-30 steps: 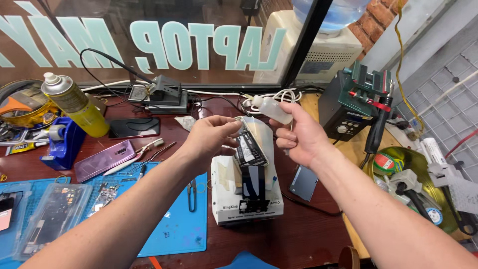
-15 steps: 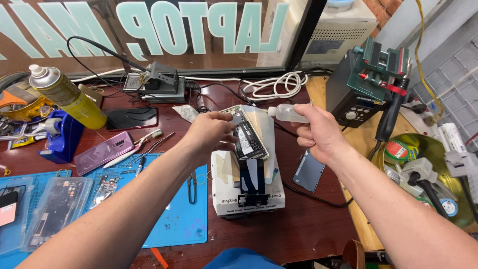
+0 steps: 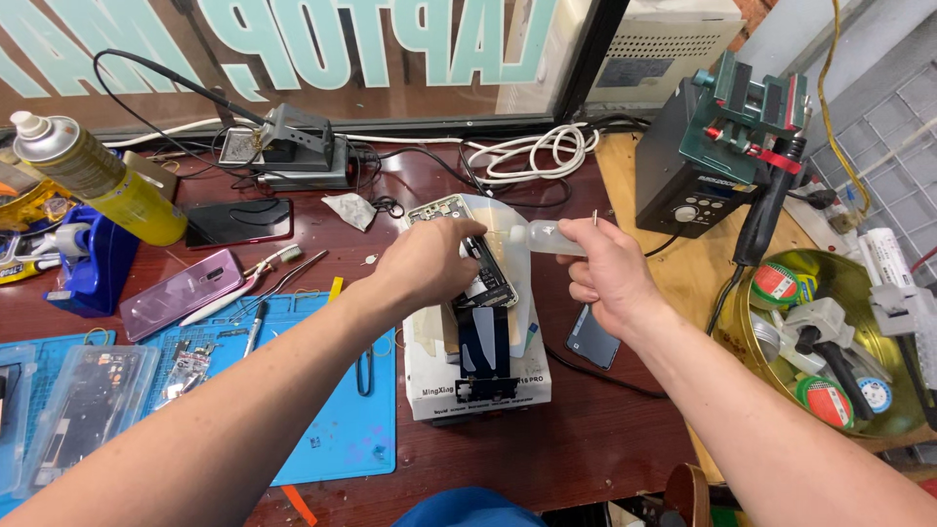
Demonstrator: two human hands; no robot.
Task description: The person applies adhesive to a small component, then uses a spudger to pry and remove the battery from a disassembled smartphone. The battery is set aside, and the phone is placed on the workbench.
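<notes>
At the left edge of the desk (image 3: 605, 459) I see a clear plastic case (image 3: 93, 400) holding what looks like a stripped phone frame and loose parts, lying on the blue work mat (image 3: 332, 429). Behind it, towards the far left corner, a yellow spray can (image 3: 98, 176) lies tilted, a blue tape holder (image 3: 88, 268) stands beside it, and a purple phone (image 3: 181, 293) lies face down.

Towards the middle, my left hand (image 3: 429, 263) presses down on an opened phone (image 3: 478, 263) that rests on the sloped top of a white separator machine (image 3: 478, 376); its grip is closed over the phone's upper half, fingers curled onto the frame. My right hand (image 3: 605, 278) is clamped round a small clear squeeze bottle (image 3: 547, 237), held level, its nozzle pointing left at the phone and nearly touching it.

I judge the step in hand to be dosing liquid onto the phone's inner edge. The next move, as I read it, calls for a steady left hold and a light squeeze, with the tip kept right at the seam so nothing runs onto the machine.

Near the right edge, a round brass-coloured tray (image 3: 742, 342) holds rolls of tape, one red-and-green and others I cannot tell apart, plus a small grey tool. Behind it stands a black soldering station (image 3: 683, 176).
</notes>
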